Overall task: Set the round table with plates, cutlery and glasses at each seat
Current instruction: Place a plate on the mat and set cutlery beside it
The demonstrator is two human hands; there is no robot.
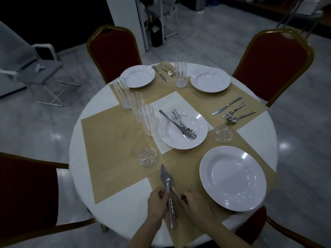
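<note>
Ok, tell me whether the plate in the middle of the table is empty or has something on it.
Not empty. The centre plate holds a loose bundle of cutlery: a knife, a spoon and what looks like a fork, lying diagonally across it.

A: Glossy white glaze is seen on the plates; polished metal on the cutlery.

B: Matt woven placemats, clear ribbed glasses, and a smooth white desk are noted.

No legible text or labels
</note>
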